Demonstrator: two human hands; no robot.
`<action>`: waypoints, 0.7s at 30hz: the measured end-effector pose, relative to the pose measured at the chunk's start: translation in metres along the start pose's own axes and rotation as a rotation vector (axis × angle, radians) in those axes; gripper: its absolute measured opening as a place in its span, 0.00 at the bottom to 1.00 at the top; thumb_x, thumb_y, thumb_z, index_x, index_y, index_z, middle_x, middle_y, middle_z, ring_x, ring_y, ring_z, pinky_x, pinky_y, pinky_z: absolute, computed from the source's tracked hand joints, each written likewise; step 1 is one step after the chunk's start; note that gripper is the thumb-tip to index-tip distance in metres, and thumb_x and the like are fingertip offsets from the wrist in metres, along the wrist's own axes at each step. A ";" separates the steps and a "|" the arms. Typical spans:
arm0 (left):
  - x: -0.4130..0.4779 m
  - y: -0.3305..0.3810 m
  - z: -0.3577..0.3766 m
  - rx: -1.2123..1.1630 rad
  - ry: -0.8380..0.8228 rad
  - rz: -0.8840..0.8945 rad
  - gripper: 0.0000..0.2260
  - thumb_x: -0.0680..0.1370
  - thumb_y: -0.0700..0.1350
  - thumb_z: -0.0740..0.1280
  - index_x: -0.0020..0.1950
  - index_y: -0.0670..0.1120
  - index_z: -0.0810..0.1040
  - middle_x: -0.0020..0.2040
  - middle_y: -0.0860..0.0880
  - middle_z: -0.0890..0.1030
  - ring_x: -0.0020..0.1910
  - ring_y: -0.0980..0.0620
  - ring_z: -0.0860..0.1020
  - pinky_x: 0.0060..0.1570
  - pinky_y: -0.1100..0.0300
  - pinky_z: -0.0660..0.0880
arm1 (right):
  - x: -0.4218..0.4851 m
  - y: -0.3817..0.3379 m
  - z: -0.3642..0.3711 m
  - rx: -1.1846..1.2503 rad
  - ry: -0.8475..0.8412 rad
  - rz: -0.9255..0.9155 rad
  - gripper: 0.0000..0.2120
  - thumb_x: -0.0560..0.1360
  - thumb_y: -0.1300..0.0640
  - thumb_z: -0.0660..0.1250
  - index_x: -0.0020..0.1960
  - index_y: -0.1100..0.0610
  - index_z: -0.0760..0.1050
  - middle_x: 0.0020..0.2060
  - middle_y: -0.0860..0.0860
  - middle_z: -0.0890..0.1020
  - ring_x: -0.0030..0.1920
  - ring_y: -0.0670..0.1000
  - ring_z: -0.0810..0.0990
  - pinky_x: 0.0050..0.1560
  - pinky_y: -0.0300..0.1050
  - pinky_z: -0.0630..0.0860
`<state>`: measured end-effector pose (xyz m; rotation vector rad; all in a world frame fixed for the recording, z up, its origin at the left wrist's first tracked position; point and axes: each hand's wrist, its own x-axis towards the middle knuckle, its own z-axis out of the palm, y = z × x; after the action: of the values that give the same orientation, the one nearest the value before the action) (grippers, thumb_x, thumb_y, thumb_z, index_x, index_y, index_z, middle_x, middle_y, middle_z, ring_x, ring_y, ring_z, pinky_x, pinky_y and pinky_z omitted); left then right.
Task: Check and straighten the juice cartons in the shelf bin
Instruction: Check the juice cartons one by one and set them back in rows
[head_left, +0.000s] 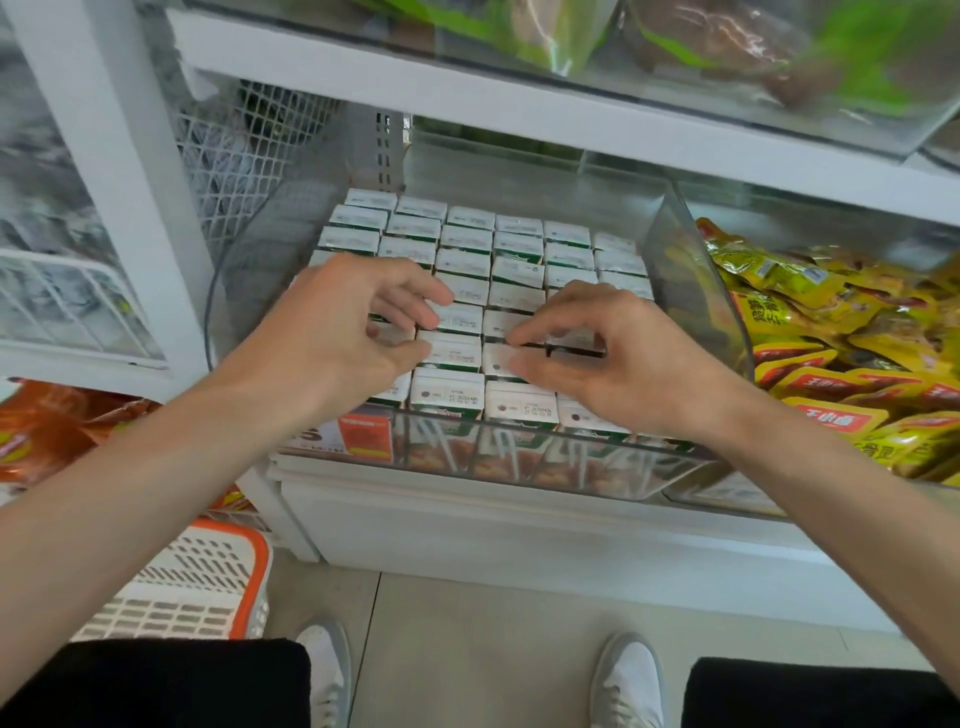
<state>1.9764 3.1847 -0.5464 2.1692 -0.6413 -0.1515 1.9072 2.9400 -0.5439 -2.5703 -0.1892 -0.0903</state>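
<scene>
Crouching at the white shelf (519, 540), both of my hands reaching into it. Clear shelf bin (685, 275) sits on that shelf and wraps round both hands; its front wall is just below my wrists. Juice cartons (467, 239) fill the bin upright, white tops facing me, packed in tight rows that run from under my palms to well beyond my fingertips. Rows beyond the hands look square; a dark gap shows between cartons under the right fingers. Yellow snack packets (831, 332) are heaped right of my right hand, on the other side of the bin wall. Orange packets (47, 431) lie left of and below my left forearm. White basket with orange rim (208, 587) is on the floor under that same forearm.

Hands are apart, near each other, about one carton column between them. Left hand (343, 322): fingers loosely bent, tips over the carton tops, thumb tip against a carton edge, no grip. Right hand (597, 343): index and thumb pinch the top of one carton (496, 358), second row from the front; other fingers are curled above its neighbours.
</scene>
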 end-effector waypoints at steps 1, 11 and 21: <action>0.001 -0.001 -0.002 0.015 -0.005 -0.003 0.16 0.76 0.40 0.78 0.60 0.56 0.84 0.49 0.59 0.85 0.52 0.61 0.82 0.52 0.72 0.75 | 0.003 -0.003 0.001 -0.007 0.012 -0.004 0.13 0.78 0.44 0.75 0.60 0.46 0.86 0.53 0.42 0.83 0.55 0.41 0.80 0.54 0.33 0.73; -0.001 -0.006 -0.009 0.030 -0.013 -0.015 0.17 0.75 0.40 0.78 0.57 0.59 0.83 0.47 0.60 0.84 0.50 0.64 0.81 0.51 0.69 0.74 | 0.038 -0.040 0.003 -0.249 -0.178 -0.059 0.16 0.77 0.42 0.75 0.61 0.47 0.84 0.49 0.41 0.82 0.51 0.46 0.76 0.53 0.42 0.72; -0.005 -0.008 -0.013 0.045 -0.007 -0.048 0.16 0.75 0.41 0.78 0.58 0.57 0.83 0.49 0.58 0.84 0.50 0.59 0.82 0.52 0.66 0.75 | 0.052 -0.051 0.001 -0.385 -0.269 -0.082 0.18 0.75 0.44 0.78 0.63 0.48 0.82 0.48 0.41 0.80 0.44 0.41 0.73 0.46 0.38 0.68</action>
<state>1.9797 3.2005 -0.5448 2.2291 -0.6021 -0.1714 1.9507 2.9893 -0.5124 -2.9525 -0.4133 0.2106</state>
